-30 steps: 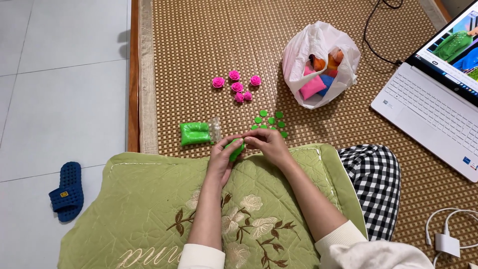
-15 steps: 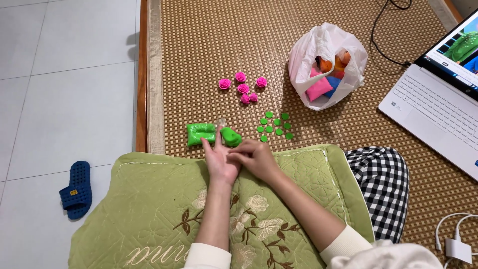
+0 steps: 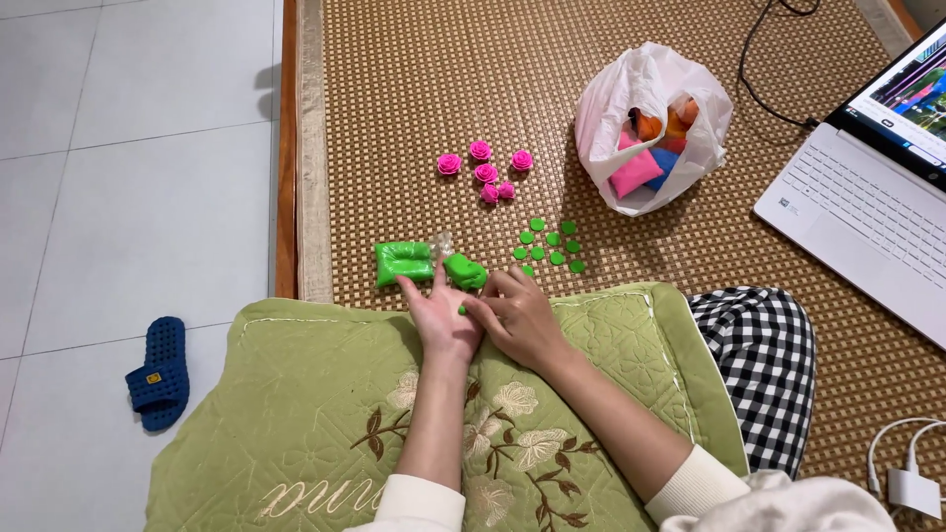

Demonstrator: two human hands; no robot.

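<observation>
A tiny green bit of clay [image 3: 461,310] sits between the two hands, right where the fingertips of the right hand [image 3: 522,320] meet the flat of the left hand [image 3: 441,317]. The left hand lies open, palm up, its fingers stretched forward and slightly apart; the right hand's fingers are bunched together and pressed down toward that small bit (whether they actually pinch it or only touch it I cannot tell). Both hands rest at the front edge of a green quilted cushion [image 3: 315,414] with a flower pattern.

Just beyond the left fingertips, on the woven mat [image 3: 414,89], lies a loose lump of green clay [image 3: 465,271], touching or nearly touching the index finger. Beside it to the left sits a packet of green clay [image 3: 404,262] in a clear wrapper. To the right of the lump, near the right hand, small flat green discs [image 3: 549,248] are scattered in a cluster. Farther out are several pink clay roses [image 3: 485,167].

Beyond those stands a white plastic bag [image 3: 611,99] with pink, blue and orange packets inside. An open laptop [image 3: 867,217] lies at the far right, a white charger [image 3: 912,485] near the lower corner, and a blue slipper [image 3: 158,374] on the tiled floor [image 3: 128,148] to the left.
</observation>
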